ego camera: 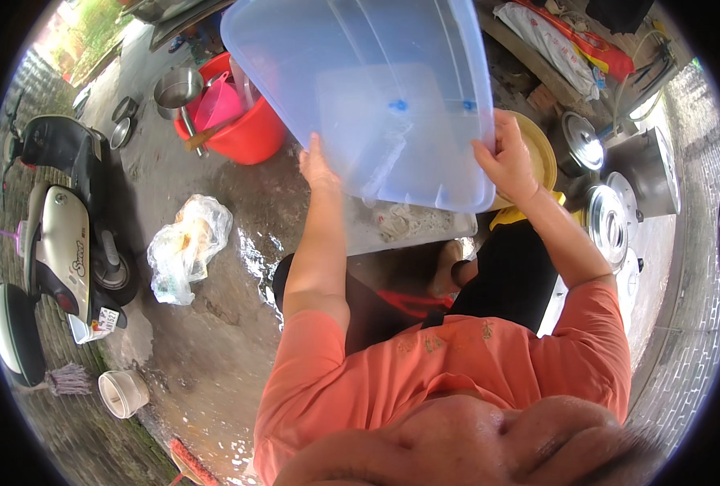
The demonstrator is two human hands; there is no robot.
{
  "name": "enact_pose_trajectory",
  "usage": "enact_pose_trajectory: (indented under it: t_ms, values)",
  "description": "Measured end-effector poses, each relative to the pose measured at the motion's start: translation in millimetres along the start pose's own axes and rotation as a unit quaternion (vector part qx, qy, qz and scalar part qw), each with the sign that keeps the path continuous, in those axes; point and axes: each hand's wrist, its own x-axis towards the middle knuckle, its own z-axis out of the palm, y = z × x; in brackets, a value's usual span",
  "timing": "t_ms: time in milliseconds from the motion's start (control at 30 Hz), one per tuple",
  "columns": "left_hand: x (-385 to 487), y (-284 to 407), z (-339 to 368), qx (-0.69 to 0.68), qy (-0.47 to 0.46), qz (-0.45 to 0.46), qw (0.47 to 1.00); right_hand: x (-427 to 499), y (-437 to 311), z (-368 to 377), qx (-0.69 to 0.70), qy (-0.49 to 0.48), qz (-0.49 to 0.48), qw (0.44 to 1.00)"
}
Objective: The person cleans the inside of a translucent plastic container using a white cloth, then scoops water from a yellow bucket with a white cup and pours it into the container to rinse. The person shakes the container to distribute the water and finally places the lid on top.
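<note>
A large translucent blue plastic storage bin (360, 115) is raised before me, tilted, its near rim towards my lap. My left hand (321, 167) grips its left side with the thumb up along the wall. On the right edge, near the corner, my right hand (510, 159) has its fingers curled over the rim. Below the bin sits a whitish plastic tub or lid (366, 241) with a crumpled wet cloth (403, 223) on it. A yellow basin (545, 146) stands just beyond my right hand, partly hidden by it.
At upper left, a red tub (256, 143) holds a pink plastic vessel (219, 103) and a steel saucepan (179, 88). A clear plastic bag (190, 243) lies on the wet concrete. A motor scooter (62, 222) stands left; steel pots (636, 173) and lids (607, 222) stand right.
</note>
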Motion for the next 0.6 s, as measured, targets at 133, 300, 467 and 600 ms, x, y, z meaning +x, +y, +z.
enact_pose_trajectory:
  t_ms: [133, 300, 467, 600]
  values:
    - [-3, 17, 9, 0.018, -0.059, 0.093, 0.994, -6, 71, 19, 0.082, 0.112, 0.057, 0.989]
    - [-19, 32, 20, 0.086, -0.135, 0.201, 0.966, -19, 140, 64, 0.221, 0.204, 0.310, 0.902]
    - [-47, 45, 43, 0.233, -0.192, 0.297, 0.906, -27, 190, 120, 0.410, 0.252, 0.479, 0.734]
    - [-61, 54, 78, 0.399, -0.184, 0.421, 0.794, -16, 217, 153, 0.573, 0.305, 0.556, 0.519]
